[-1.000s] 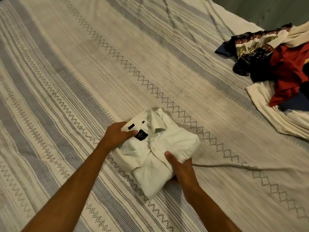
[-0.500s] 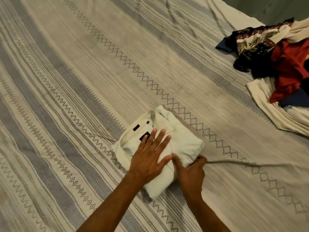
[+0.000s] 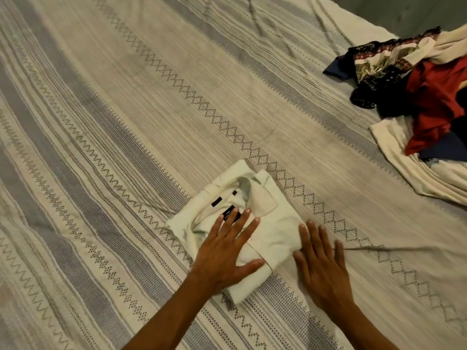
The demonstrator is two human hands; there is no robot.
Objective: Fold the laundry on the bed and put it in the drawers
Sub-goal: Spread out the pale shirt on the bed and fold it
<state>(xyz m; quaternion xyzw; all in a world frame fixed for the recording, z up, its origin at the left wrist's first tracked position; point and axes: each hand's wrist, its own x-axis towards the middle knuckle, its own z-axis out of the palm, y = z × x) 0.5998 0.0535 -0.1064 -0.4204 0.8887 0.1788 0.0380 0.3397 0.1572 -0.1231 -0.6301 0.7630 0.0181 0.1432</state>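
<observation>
left hand (image 3: 227,251) is pressing flat, fingers straight and spread, on a folded white shirt (image 3: 267,223) lying on the striped bed (image 3: 126,122); right hand (image 3: 321,263) is lying flat beside the shirt's edge, fingers straight. unfolded laundry pile (image 3: 424,102) is sitting well apart at far right.

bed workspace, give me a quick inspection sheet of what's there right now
surface: striped woven bedspread with zigzag and diamond bands, a crease running right from the right hand
job's things: folded white shirt, collar and dark labels up, lying on the bedspread
clutter: unfolded pile at the right edge: dark patterned cloth, red garment, cream cloth
hands: left hand flat on the shirt, fingers spread; right hand flat, fingertips at the shirt's right edge, palm on the bedspread
cables: nothing seen
surroundings: dark wall at top right; drawers not in view
</observation>
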